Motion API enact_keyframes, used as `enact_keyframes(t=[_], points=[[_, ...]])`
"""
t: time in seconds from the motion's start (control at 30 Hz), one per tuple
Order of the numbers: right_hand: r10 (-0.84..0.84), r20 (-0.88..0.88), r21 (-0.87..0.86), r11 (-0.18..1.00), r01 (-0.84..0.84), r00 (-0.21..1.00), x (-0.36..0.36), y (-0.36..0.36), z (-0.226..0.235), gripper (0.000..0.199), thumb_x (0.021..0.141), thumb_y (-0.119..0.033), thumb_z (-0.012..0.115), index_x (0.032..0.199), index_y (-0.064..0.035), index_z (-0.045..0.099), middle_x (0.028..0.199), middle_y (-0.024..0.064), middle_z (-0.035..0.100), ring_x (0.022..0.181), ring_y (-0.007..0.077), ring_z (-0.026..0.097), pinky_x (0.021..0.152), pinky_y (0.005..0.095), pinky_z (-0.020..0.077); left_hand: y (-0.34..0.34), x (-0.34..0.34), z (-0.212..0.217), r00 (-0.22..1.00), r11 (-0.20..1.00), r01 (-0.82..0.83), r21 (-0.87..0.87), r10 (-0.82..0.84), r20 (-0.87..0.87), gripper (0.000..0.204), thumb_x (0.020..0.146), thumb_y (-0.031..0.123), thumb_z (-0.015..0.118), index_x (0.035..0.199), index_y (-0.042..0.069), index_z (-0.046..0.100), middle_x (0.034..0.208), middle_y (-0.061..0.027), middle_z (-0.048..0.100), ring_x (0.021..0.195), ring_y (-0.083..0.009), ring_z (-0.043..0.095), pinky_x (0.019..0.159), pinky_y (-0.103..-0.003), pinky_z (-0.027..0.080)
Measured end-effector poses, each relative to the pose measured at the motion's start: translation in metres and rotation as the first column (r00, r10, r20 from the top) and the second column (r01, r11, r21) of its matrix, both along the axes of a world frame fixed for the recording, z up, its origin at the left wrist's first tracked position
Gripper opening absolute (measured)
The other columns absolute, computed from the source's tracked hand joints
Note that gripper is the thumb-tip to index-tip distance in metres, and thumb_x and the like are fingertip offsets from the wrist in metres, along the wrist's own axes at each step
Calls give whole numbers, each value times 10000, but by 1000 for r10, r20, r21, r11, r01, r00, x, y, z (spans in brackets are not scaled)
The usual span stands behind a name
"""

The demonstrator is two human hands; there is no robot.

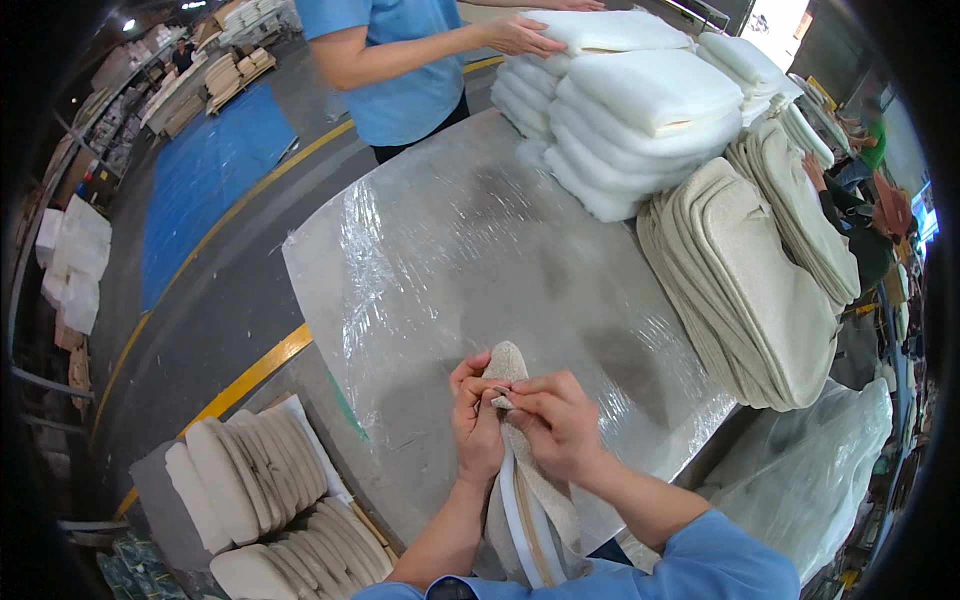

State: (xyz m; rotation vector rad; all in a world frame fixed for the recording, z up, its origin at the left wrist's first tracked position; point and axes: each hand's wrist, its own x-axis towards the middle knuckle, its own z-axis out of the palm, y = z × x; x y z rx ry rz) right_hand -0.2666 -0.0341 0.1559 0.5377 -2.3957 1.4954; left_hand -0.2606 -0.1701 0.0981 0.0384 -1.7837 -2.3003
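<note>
One beige cloth piece (509, 357), long and narrow, with a white strip along its lower part, is at the near edge of the table (430, 260), close in front of the person's body. Both hands are near together at its upper part: the left hand (480, 420) has its fingers closed on the cloth, and the right hand (560, 420) pinches it just beside. What small detail lies between the fingertips, I cannot tell. Shiny clear film covers the table. On the right side of it stands a pile of beige pieces (740, 290), and behind this pile, white soft pads (640, 95) in stacks. A co-worker's hand (525, 36) touches the top pad. At the lower left, more beige cushions (255, 475) stand in two rows. Farther away, a blue sheet (205, 175) lies on the floor (235, 262).
</note>
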Motion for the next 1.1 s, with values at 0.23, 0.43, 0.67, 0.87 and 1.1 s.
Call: enact_keyframes(t=[0.23,0.43,0.67,0.87,1.1], points=[[330,507,-614,787,65,796,-68,-4,-25,247,1007,-227,640,1130,-20,695,998,-1,667,984,83,607,861,273,486,4,3,7,1000,994,-15,-112,16,3,145,1053,150,572,1041,61,685,1350,-118,480,1300,-250,446,1154,-413,307],[455,571,-642,767,26,683,-75,-10,-58,212,957,-244,651,1047,-57,692,914,-1,657,844,82,587,769,256,469,-17,26,-17,979,927,-32,373,-46,199,317,1098,284,496,1295,53,589,1384,-140,499,1262,-246,509,1116,-375,369],[374,573,-612,787,77,729,-87,-12,-60,199,915,-244,679,950,-53,721,862,5,668,785,106,598,723,268,470,-58,258,-49,552,938,-290,187,4,834,421,1093,340,511,1466,146,492,1228,-94,606,895,-216,666,827,-367,556],[267,600,-572,803,170,754,-97,-42,-59,207,875,-229,680,887,-32,742,831,20,679,766,134,614,727,304,491,-26,370,10,586,929,108,355,-348,732,648,1052,337,595,1612,187,306,1392,-86,558,1034,-231,670,935,-393,548],[48,561,-505,811,295,826,-70,-17,-36,284,901,-258,709,1035,-10,743,935,43,698,892,148,624,809,318,499,8,355,0,959,853,-58,519,-96,265,811,1021,528,582,1638,159,206,1540,-106,453,1265,-250,587,1074,-439,478]])
